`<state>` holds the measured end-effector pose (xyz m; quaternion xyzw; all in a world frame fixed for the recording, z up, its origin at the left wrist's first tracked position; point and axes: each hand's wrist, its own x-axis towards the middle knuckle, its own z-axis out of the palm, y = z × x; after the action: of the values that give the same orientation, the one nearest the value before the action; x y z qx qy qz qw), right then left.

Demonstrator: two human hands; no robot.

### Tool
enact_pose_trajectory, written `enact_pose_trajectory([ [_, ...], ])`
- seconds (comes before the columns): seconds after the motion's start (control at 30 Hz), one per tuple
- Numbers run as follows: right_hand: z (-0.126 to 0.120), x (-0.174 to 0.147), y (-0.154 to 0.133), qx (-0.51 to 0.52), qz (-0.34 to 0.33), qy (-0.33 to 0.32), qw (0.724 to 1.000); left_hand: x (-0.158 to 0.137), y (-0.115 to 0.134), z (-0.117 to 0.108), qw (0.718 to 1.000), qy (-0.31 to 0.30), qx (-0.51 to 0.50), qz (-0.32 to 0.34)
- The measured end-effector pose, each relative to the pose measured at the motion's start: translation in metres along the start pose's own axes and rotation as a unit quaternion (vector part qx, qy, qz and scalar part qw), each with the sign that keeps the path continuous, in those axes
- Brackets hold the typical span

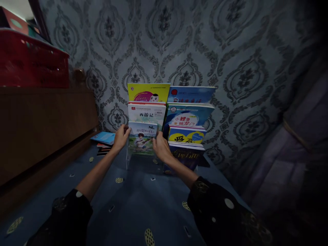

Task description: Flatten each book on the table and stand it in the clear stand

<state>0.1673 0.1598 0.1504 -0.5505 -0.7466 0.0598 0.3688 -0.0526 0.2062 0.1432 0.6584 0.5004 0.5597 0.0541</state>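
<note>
Between my two hands stands a book with a guitar player on its cover (140, 140). My left hand (121, 137) grips its left edge, fingers bent around the side. On the opposite edge, my right hand (162, 147) is closed with the thumb toward the front cover. The book is upright at the front left of a clear stand (127, 160). Behind it rise a white book (146, 112) and a yellow book (138, 89). To the right, blue books (191, 114), a blue-and-yellow book (186, 135) and dark purple books (183, 157) stand in stepped rows.
Several books (104, 137) lie flat behind my left hand. A wooden headboard or cabinet (46, 130) runs along the left, with a red basket (33, 59) on top. Patterned wallpaper (164, 41) is behind the stand. A pale curtain (279, 164) hangs at right. Dark blue patterned cloth (133, 208) lies underneath.
</note>
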Motion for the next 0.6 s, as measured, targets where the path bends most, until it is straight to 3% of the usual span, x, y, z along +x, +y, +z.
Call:
enact_pose_trajectory([
  [0.6, 0.004, -0.02, 0.01, 0.051, -0.058, 0.003, 0.997, -0.003, -0.011, -0.003, 0.999, -0.025, -0.036, -0.004],
])
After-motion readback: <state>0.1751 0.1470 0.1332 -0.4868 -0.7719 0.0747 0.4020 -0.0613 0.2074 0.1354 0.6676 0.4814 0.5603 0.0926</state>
